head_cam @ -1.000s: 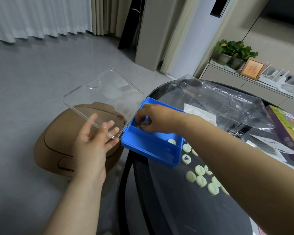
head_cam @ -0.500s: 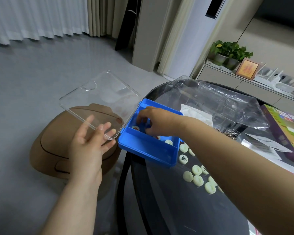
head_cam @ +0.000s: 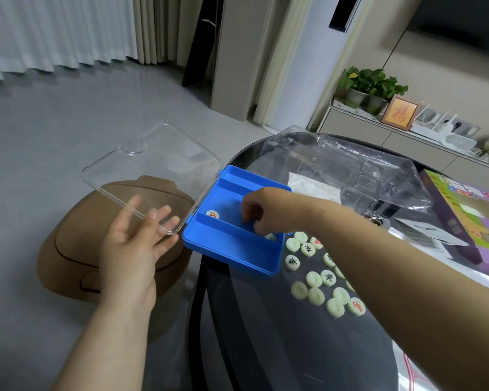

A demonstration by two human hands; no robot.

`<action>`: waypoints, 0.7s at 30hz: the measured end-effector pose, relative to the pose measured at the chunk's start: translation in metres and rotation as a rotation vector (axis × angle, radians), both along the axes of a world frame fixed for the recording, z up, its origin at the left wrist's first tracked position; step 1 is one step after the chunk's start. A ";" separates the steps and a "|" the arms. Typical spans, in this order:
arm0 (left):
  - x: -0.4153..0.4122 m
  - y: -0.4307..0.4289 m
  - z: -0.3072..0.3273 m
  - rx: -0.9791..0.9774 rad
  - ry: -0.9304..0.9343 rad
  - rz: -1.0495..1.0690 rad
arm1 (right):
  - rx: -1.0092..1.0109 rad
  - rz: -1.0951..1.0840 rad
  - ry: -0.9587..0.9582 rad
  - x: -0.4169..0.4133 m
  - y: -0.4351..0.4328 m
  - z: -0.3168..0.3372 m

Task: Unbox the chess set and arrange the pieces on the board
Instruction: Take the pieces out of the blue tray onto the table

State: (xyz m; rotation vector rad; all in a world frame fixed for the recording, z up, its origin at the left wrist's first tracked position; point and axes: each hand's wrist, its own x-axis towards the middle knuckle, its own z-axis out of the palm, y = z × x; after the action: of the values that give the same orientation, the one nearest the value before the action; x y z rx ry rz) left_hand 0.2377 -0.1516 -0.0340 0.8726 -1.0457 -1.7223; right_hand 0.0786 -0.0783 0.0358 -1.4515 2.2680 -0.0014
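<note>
Discs (head_cam: 313,278) of pale greenish-white plastic, round and flat, lie scattered on the dark glossy table (head_cam: 266,348), just beside the blue box (head_cam: 237,249). Some lie blank side up; others bear one Chinese character in black or red.

The left hand (head_cam: 130,249) is spread, fingers straight, against the near corner of the clear hard lid (head_cam: 153,165), which hangs open past the table's curved edge above a smooth brown tub (head_cam: 76,249).

The box is moulded plastic with ridged dividers and overhangs that edge. The right hand (head_cam: 263,211) dips into its middle channel with fingers curled down; whether they pinch a disc I cannot tell. One red-marked disc (head_cam: 212,213) lies at the channel's lid end.

Beyond lie crinkled clear film (head_cam: 350,170) and a purple printed carton (head_cam: 463,218), its lettering unreadable.
</note>
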 end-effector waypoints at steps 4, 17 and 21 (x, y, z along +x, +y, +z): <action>-0.001 0.003 0.001 -0.035 -0.008 -0.003 | -0.123 -0.067 -0.024 -0.008 0.024 0.015; 0.002 0.003 -0.002 -0.024 -0.009 0.034 | 0.040 -0.103 0.147 -0.020 0.078 0.017; 0.002 0.004 0.000 -0.028 -0.015 0.038 | -0.249 -0.037 0.126 -0.013 0.052 0.024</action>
State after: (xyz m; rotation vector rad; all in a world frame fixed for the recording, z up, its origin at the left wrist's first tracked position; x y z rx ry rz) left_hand 0.2395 -0.1473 -0.0336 0.8835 -1.0541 -1.6686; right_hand 0.0661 -0.0264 0.0600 -1.5720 2.4675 -0.2162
